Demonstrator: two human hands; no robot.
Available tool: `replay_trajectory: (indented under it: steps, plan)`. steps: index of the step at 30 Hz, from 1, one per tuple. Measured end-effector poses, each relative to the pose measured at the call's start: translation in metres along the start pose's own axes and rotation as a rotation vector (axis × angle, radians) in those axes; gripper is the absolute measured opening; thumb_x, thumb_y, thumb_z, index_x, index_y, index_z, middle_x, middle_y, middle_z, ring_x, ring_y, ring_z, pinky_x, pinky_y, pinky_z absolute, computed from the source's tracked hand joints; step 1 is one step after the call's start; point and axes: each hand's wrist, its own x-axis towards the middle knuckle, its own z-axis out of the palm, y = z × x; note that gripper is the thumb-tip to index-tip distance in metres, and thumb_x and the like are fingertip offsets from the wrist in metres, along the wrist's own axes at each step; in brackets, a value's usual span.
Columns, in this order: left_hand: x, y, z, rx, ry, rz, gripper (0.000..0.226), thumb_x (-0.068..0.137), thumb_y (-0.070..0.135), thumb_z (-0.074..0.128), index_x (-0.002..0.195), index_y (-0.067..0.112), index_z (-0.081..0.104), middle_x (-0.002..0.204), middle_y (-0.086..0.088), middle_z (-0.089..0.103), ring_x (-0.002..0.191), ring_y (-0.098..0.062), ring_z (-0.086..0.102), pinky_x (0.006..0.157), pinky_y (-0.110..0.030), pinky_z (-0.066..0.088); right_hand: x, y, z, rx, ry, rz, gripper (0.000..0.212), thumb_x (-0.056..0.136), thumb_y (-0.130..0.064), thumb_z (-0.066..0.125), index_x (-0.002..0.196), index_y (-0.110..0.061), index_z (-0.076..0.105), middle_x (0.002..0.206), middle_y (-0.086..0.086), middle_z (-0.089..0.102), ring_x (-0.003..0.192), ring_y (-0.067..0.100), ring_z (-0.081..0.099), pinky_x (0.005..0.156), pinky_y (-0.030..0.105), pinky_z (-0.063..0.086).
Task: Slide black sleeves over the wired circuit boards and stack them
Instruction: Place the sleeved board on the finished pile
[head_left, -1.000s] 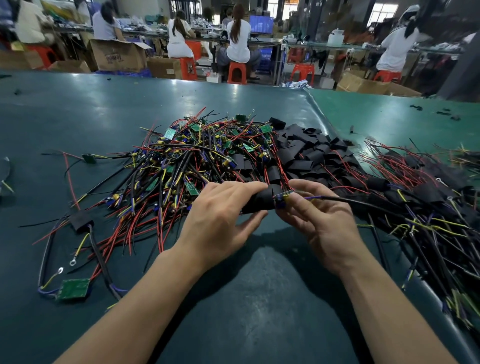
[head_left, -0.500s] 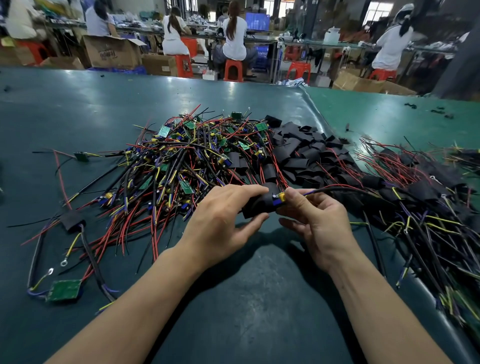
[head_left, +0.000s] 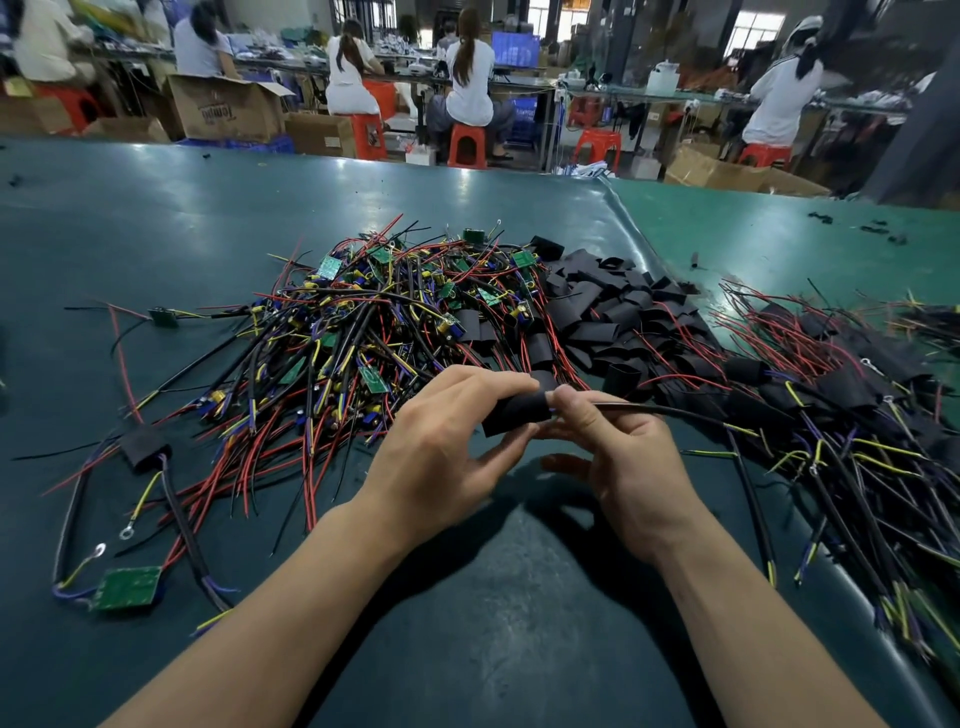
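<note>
Just below the middle of the frame, the left hand (head_left: 441, 447) grips a black sleeve (head_left: 517, 414), fingers curled over its top and thumb underneath, holding it clear of the green table (head_left: 156, 218). The right hand (head_left: 618, 457) meets it at the sleeve's right mouth, thumb and forefinger pinching the black cable (head_left: 649, 408) that trails off toward the right of the frame. The board itself is out of sight (presumably already inside the sleeve, though that cannot be confirmed).

By the look of it, the sleeving step is at or near its end for this unit: the sleeve's mouth sits right against the pinching fingertips, with only wire emerging.

Above the hands, centre frame, lies the pile of unsleeved wired boards (head_left: 374, 322), a tangle of red, yellow and black leads with small green boards showing. Just right of it sits the heap of empty sleeves (head_left: 613, 306). Along the right edge spreads the stack of finished units (head_left: 831, 389). A loose green board (head_left: 127, 587) rests at lower left, with a sleeved unit (head_left: 143, 449) just above it.

Next, the sleeve likely needs a final seating tug, then a carry rightward onto the finished stack, with its leads lying alongside the others so they don't snag.
</note>
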Motion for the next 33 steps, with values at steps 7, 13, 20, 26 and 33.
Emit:
replay_trajectory:
  steps: [7, 13, 20, 26, 33]
  plan:
    - [0.0, -0.002, 0.001, -0.005, -0.029, 0.003, 0.035, 0.083, 0.01, 0.076, 0.115, 0.001, 0.066, 0.109, -0.003, 0.069, 0.1, -0.02, 0.065, 0.087, -0.032, 0.053, 0.001, 0.001, 0.0, -0.078, -0.016, -0.034, 0.028, 0.076, -0.033, 0.069, 0.095, -0.014, 0.07, 0.09, 0.009, 0.075, 0.082, 0.018, 0.071, 0.061, 0.025, 0.054]
    - [-0.001, -0.003, 0.003, -0.065, -0.041, 0.043, 0.037, 0.085, 0.008, 0.074, 0.12, 0.001, 0.064, 0.119, -0.005, 0.067, 0.11, -0.019, 0.062, 0.095, -0.032, 0.051, 0.0, -0.001, -0.003, 0.043, -0.091, 0.072, 0.03, 0.07, -0.026, 0.074, 0.096, -0.01, 0.069, 0.077, 0.01, 0.072, 0.063, 0.017, 0.068, 0.055, 0.023, 0.055]
    - [0.001, -0.007, 0.002, 0.108, 0.107, 0.061, 0.031, 0.086, 0.018, 0.075, 0.112, 0.003, 0.068, 0.115, -0.004, 0.068, 0.107, -0.027, 0.061, 0.092, -0.045, 0.049, 0.002, -0.004, -0.003, 0.025, 0.158, -0.075, 0.023, 0.076, -0.018, 0.071, 0.093, -0.003, 0.067, 0.071, 0.013, 0.073, 0.057, 0.02, 0.069, 0.05, 0.023, 0.052]
    - [0.0, -0.006, 0.004, 0.128, 0.15, 0.057, 0.025, 0.085, 0.016, 0.074, 0.106, 0.003, 0.07, 0.104, -0.004, 0.069, 0.095, -0.029, 0.062, 0.086, -0.045, 0.05, 0.011, -0.02, -0.027, 0.384, 0.667, -0.341, 0.01, 0.091, -0.011, 0.068, 0.084, -0.01, 0.062, 0.073, 0.004, 0.073, 0.065, 0.015, 0.072, 0.053, 0.02, 0.054]
    - [-0.001, -0.007, 0.003, 0.175, 0.116, -0.003, 0.021, 0.085, 0.019, 0.072, 0.101, 0.006, 0.071, 0.1, -0.003, 0.069, 0.093, -0.028, 0.061, 0.085, -0.044, 0.05, 0.012, -0.023, -0.058, 0.574, 0.903, -0.294, 0.023, 0.099, -0.011, 0.055, 0.119, 0.0, 0.056, 0.108, 0.011, 0.069, 0.081, 0.023, 0.075, 0.064, 0.024, 0.057]
